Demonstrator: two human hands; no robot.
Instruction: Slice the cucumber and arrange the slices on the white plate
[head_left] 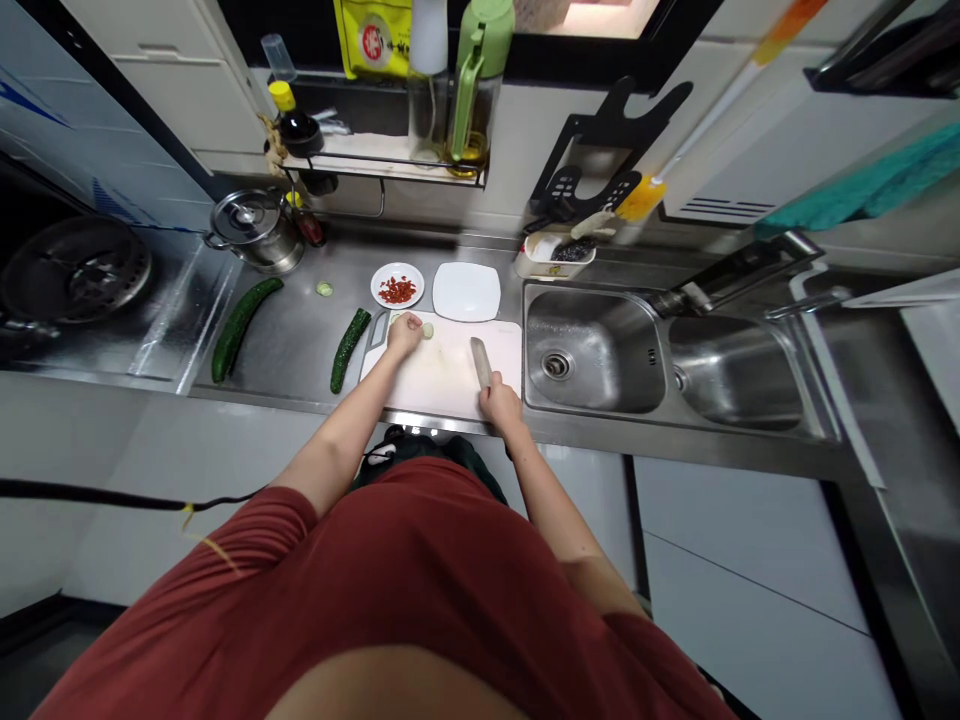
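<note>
On the steel surface point(300, 345), a white cutting board point(442, 375) lay just left of the double sink point(600, 350). The left hand point(405, 333) rested at the board's far left corner, fingers curled down over a pale cucumber piece point(427, 330) that peeked out beside the fingertips; how tightly the hand gripped it could not be told. The right hand point(501, 405) was closed around the handle of a knife point(481, 362) at the board's near right edge, the blade pointing away from the person and lying low over the board, well apart from the cucumber piece.

Just left of the board lay a short cucumber point(349, 349), and farther left a longer one point(244, 327), both whole and dark green. A single slice point(325, 289) sat alone on the surface between them, farther back. Behind the board stood a small round plate point(397, 285) with chopped red chili point(397, 290) on it, and beside that, to the right, a square white plate point(466, 291). A lidded steel pot point(255, 228) stood at the back left, near a wok point(75, 270) on the stove. A wall shelf point(375, 165) above the surface carried bottles, among them a green-capped oil bottle point(476, 80). A tap point(720, 280) reached over the sink from the right.
</note>
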